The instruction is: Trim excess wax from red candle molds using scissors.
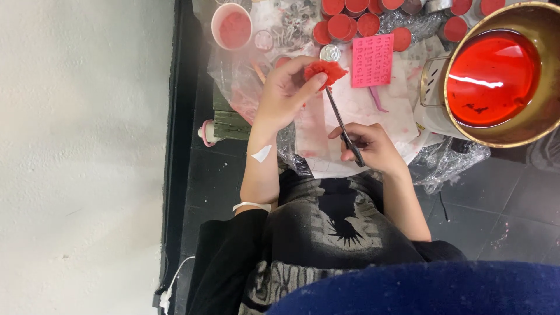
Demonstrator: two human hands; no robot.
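The left hand (286, 93) is pinching a ragged red wax flower (325, 71) in its fingers, holding it up over the stained paper (361, 108) on the tabletop. The right hand (373, 146) is gripping black scissors (344, 131), their tips touching the flower's underside. A brass pot of red liquid (496, 73) is sitting nearby.

The scissors (344, 131) run under the right hand (373, 147), so their handles are hidden in its grip. The left hand (286, 90) covers part of the red lump (326, 71), whose material cannot be told. The top edge cuts the row of red tins (350, 20); the right edge clips the brass pot (501, 76). The raised marks on the pink mould (372, 60) are too small to make out.
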